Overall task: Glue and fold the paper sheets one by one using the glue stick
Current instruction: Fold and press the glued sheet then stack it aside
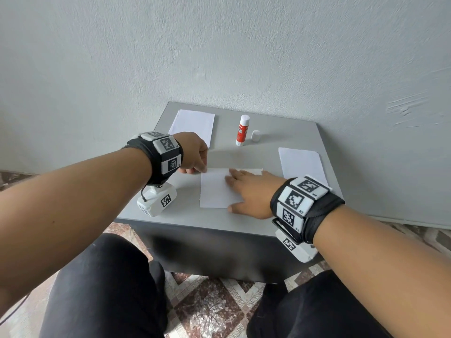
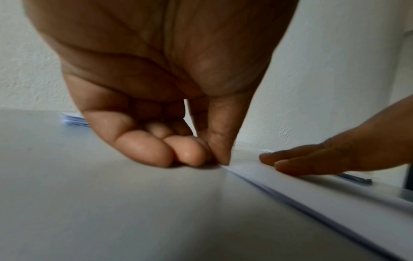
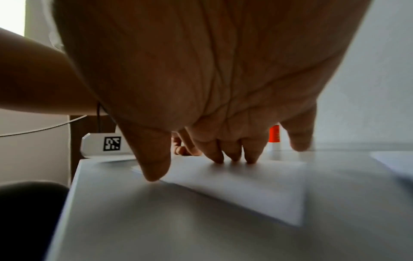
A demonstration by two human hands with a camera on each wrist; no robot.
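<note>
Folded paper sheet (image 1: 216,189) lies flat at the near centre of the grey table (image 1: 195,215); left hand (image 1: 194,154) pinches its far-left corner with curled fingers; right hand (image 1: 251,195) presses it, fingers straight; beyond the grip, glue stick (image 1: 242,130) stands upright, uncapped, cap (image 1: 255,135) beside it; paper stacks (image 1: 192,125) flank it.

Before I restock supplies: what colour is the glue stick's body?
Red-orange, with a white top; the glue stick shows best in the head view.
</note>
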